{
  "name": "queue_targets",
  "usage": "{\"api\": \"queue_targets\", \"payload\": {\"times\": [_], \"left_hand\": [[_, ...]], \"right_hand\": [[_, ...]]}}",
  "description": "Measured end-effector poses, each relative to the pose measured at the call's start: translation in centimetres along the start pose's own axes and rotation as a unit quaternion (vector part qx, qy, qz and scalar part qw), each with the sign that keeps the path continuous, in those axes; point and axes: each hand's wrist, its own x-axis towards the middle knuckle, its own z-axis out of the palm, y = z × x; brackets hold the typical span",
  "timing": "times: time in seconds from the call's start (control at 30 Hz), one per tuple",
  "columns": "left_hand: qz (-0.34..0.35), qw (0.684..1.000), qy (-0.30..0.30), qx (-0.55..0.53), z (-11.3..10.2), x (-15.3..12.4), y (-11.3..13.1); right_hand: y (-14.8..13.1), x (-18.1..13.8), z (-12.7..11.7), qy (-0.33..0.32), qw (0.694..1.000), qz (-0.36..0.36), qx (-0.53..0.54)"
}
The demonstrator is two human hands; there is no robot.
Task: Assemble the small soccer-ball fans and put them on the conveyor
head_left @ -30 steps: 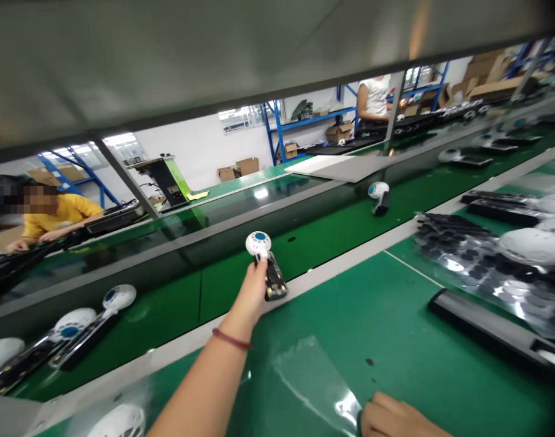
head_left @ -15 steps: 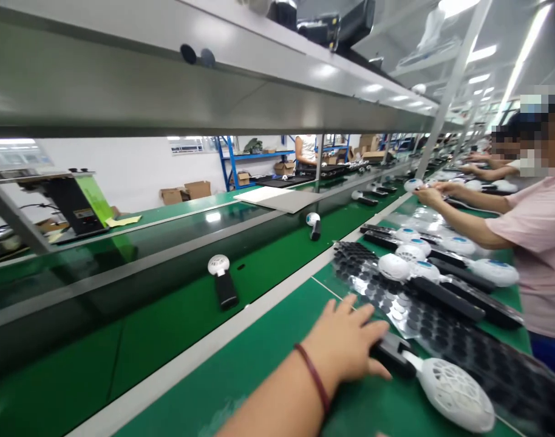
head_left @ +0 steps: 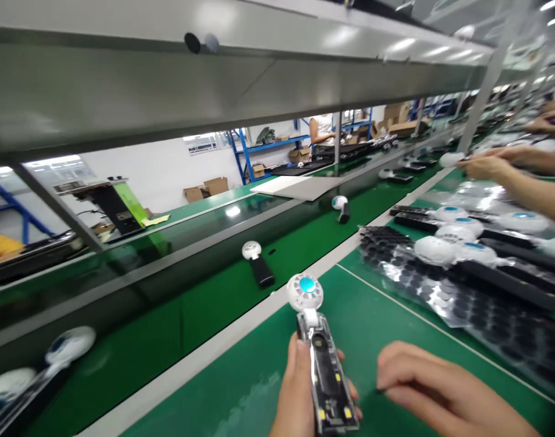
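My left hand (head_left: pixel 296 388) is closed around the handle of a small handheld fan (head_left: pixel 325 370), held upright with its head pointing away from me. The fan has a round white head with a shiny blue centre. Its handle shows a dark circuit board with small yellow parts. To the right of it, my right hand (head_left: pixel 441 388) is pinched, with the tip of a small black piece (head_left: pixel 380 389) showing at the fingertips. Its exact kind is too small to make out. The hands are apart, above the green work surface (head_left: pixel 241 394).
A green conveyor belt (head_left: pixel 204 328) runs alongside, carrying several fans, one being a white-headed fan (head_left: pixel 259 264). On the right lie a plastic sheet of black discs (head_left: pixel 423 285) and a pile of fans (head_left: pixel 459 243). A co-worker's hands (head_left: pixel 491 164) are beyond. A metal shelf (head_left: pixel 168 91) hangs overhead.
My left hand has picked up the fan from the table and brought it in front of me. My right hand has come into view, pinched. The view has shifted left.
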Motion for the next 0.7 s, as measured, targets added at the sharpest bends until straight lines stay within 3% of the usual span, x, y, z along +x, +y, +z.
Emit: {"api": "queue_targets", "payload": {"times": [0.13, 0.23, 0.4, 0.7], "left_hand": [[0.005, 0.998, 0.049, -0.036, -3.5, -2.5, -1.2], [0.010, 0.996, 0.063, -0.057, -4.8, -3.2, -2.0], [0.024, 0.996, 0.086, -0.029, -5.0, -3.2, -2.7], [0.051, 0.988, 0.097, -0.105, -4.9, -3.2, -3.4]], "right_hand": [[-1.6, 3.6, 2.7, -0.075, 0.995, 0.029, 0.063], [-2.5, 4.9, 4.9, -0.118, 0.989, 0.035, 0.083], [-2.4, 5.4, 6.4, -0.122, 0.991, 0.024, 0.049], [-2.3, 5.1, 6.4, -0.155, 0.988, 0.008, 0.008]]}}
